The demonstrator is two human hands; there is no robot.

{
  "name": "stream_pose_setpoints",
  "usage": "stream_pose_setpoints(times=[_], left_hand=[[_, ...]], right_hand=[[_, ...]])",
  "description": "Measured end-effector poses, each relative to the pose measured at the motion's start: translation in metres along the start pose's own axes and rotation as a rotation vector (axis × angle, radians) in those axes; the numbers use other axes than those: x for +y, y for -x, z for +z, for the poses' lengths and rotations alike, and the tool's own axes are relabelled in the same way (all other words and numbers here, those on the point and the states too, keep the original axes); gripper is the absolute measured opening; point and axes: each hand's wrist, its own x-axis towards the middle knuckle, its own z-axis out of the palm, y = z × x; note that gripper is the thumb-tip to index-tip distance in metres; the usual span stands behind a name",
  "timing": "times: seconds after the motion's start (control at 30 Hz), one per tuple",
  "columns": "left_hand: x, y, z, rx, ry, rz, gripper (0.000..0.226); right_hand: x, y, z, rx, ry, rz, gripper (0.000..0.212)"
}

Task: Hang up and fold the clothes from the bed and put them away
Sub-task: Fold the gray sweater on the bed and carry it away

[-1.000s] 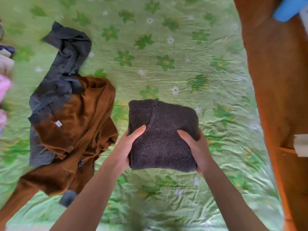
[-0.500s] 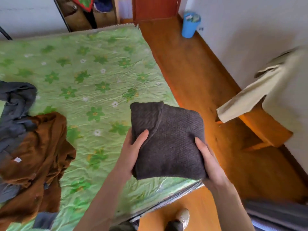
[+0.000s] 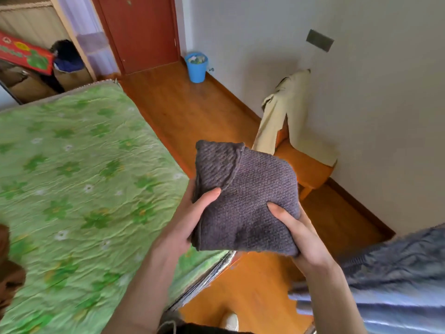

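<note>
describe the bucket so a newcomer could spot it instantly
Start at the red door at the far end of the room. Just right of it, on the wood floor against the white wall, stands the bucket. It is the only bright blue thing there, small and open-topped.

Purplish-grey knit sweater (image 3: 245, 198); green flowered bedsheet (image 3: 79, 179); perhaps brown garment (image 3: 9, 276).

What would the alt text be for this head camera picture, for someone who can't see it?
Two bare hands, left and right, hold a folded dark knit sweater by its sides, above the corner of a bed with a green flowered sheet. Beyond lie an orange wood floor, a blue bin by a red door, and cream trousers draped over a wooden stool.
</note>
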Motion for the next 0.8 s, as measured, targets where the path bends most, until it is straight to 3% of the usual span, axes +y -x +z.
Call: stream_pose_setpoints(times=[0.3, 0.47, 0.63, 0.8], left_hand=[[0.018, -0.075, 0.085, -0.021, 0.04, 0.046, 0.056], [0.026, -0.13, 0.111, 0.037, 0.049, 0.095, 0.057], [0.037, -0.203, 0.133, 0.094, 0.089, 0.13, 0.064], [0.06, -0.277, 0.147, 0.172, 0.164, 0.185, 0.079]], right_hand=[[-0.065, -0.047, -0.071, 0.027, 0.085, -0.006, 0.067], [-0.099, -0.1, -0.086, 0.091, 0.076, 0.028, 0.088], [-0.144, -0.178, -0.102, 0.107, 0.23, 0.007, 0.094], [-0.192, -0.268, -0.114, 0.073, 0.298, -0.016, 0.077]])
